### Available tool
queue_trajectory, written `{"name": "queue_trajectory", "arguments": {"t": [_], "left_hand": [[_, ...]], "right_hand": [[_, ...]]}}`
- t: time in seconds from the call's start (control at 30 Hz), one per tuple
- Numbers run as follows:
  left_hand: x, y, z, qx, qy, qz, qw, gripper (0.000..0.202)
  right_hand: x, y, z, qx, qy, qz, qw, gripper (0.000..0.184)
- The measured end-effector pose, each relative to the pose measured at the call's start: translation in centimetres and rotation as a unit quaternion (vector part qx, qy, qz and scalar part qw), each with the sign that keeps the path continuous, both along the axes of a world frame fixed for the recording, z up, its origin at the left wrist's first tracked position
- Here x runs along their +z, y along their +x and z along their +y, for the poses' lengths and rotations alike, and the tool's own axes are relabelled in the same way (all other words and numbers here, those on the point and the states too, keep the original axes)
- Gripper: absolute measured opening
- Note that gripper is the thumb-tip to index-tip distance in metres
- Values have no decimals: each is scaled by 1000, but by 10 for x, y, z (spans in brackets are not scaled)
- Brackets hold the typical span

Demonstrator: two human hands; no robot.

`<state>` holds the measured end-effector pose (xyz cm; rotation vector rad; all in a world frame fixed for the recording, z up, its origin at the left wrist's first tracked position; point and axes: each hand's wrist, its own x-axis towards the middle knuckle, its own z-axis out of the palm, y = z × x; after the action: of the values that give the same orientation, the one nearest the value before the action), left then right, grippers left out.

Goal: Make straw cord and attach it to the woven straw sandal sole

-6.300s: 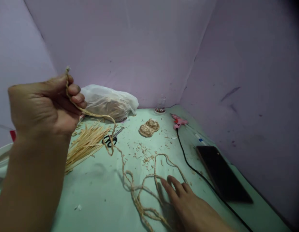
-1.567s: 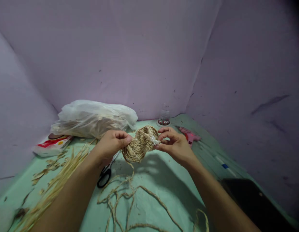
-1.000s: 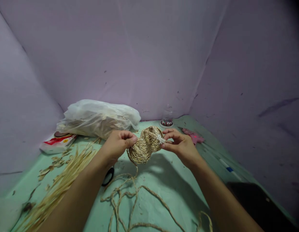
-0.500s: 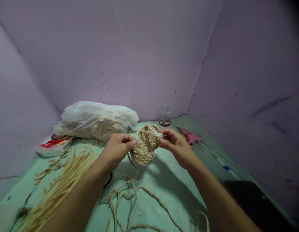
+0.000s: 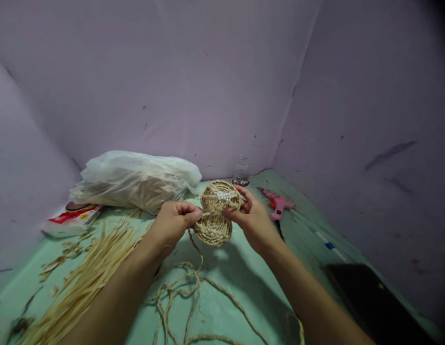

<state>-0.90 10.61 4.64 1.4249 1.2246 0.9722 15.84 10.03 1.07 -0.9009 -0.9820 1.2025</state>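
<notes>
Between my hands, raised over the table, is a small woven straw piece (image 5: 216,229) with a narrow waist and rounded ends. White pearl beads (image 5: 227,197) sit in a cluster on its upper half. My left hand (image 5: 179,219) pinches the left edge at the waist, where a short strand end shows. My right hand (image 5: 249,215) grips the right side, thumb in front and fingers partly hidden behind. A twisted straw cord (image 5: 196,247) hangs down from near my left hand and lies in loose loops on the table below.
A plastic bag of dry fibre (image 5: 136,179) lies at the back left beside a red and white packet (image 5: 73,218). Loose straw strips (image 5: 89,278) spread at left. At right are a jar of beads (image 5: 240,178), a pink glue gun (image 5: 278,203), a marker (image 5: 330,246) and a dark flat object (image 5: 373,299).
The woven piece has turned so its beaded face shows more fully toward me. My right thumb has shifted left and lower, onto its waist. The view has swung slightly to the right.
</notes>
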Motion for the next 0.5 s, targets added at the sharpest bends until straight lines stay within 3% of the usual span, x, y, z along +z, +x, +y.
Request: {"name": "queue_trajectory", "arguments": {"t": [0.27,0.5], "left_hand": [[3,2,-4,-5,12,15,1000,22],[6,4,-6,-23,16,29,999,22]], "right_hand": [[-2,-1,-1,24,-3,9,1000,63],[-6,-3,0,-30,48,-34,998,51]]}}
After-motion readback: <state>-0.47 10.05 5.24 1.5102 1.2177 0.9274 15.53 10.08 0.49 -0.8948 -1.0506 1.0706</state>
